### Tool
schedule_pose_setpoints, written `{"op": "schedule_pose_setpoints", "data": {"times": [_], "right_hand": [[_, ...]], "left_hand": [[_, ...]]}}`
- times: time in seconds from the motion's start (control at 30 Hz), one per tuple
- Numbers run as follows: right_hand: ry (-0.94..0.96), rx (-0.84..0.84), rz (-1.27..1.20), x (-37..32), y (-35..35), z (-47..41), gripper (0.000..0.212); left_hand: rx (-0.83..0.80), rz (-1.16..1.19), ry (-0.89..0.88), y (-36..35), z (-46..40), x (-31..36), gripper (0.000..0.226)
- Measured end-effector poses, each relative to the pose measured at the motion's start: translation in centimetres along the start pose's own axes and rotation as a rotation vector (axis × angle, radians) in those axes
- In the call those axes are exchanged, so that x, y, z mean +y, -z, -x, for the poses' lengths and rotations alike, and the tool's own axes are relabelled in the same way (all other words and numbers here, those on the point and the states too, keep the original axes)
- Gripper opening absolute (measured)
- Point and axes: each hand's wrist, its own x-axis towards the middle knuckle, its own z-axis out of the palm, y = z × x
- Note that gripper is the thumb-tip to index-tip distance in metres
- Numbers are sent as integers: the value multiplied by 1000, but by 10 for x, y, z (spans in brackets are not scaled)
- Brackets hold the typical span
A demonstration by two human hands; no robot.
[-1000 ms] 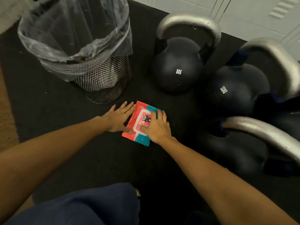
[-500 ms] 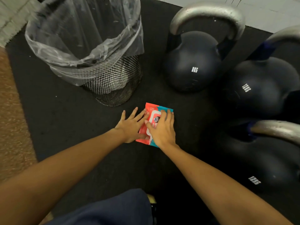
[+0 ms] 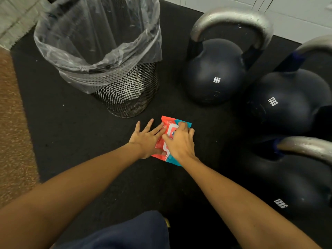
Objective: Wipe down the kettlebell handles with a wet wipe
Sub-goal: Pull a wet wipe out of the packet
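On the black mat just ahead of my knee lies one wet wipe pack (image 3: 169,126), red and teal, flat on the floor; my left hand (image 3: 146,139) rests on its nine o'clock edge with fingers straight and spread, pressing it down; my right hand (image 3: 180,141) sits on top of it, fingers curled at the white flap, though I cannot tell whether they have pinched the flap; no loose wipe shows. Three kettlebells stand well apart from the pack, from one o'clock round to four o'clock; the 8KG kettlebell (image 3: 214,72) at one o'clock, its steel handle (image 3: 231,17) arched upright; the far 12KG kettlebell (image 3: 285,103) at two o'clock, just beside the first; the near 12KG kettlebell (image 3: 287,191) at four o'clock, its handle (image 3: 305,146) tilted toward me. One mesh bin (image 3: 129,94) stands at eleven o'clock, near the pack, lined with one clear plastic bag (image 3: 97,33). One dark blue trouser knee (image 3: 125,232) fills six o'clock.
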Motion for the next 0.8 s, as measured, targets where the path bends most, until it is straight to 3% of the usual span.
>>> {"op": "schedule_pose_setpoints", "data": {"times": [0.23, 0.4, 0.57, 0.8], "right_hand": [[-71, -90, -263, 11, 20, -4, 65], [40, -104, -356, 30, 33, 0, 48], [145, 12, -155, 53, 41, 4, 34], [183, 57, 232, 65, 31, 5, 45]], "left_hand": [[-6, 2, 16, -1, -2, 2, 96], [-1, 71, -19, -2, 0, -2, 98], [60, 178, -64, -5, 3, -6, 104], [145, 145, -99, -3, 5, 2, 99]]}}
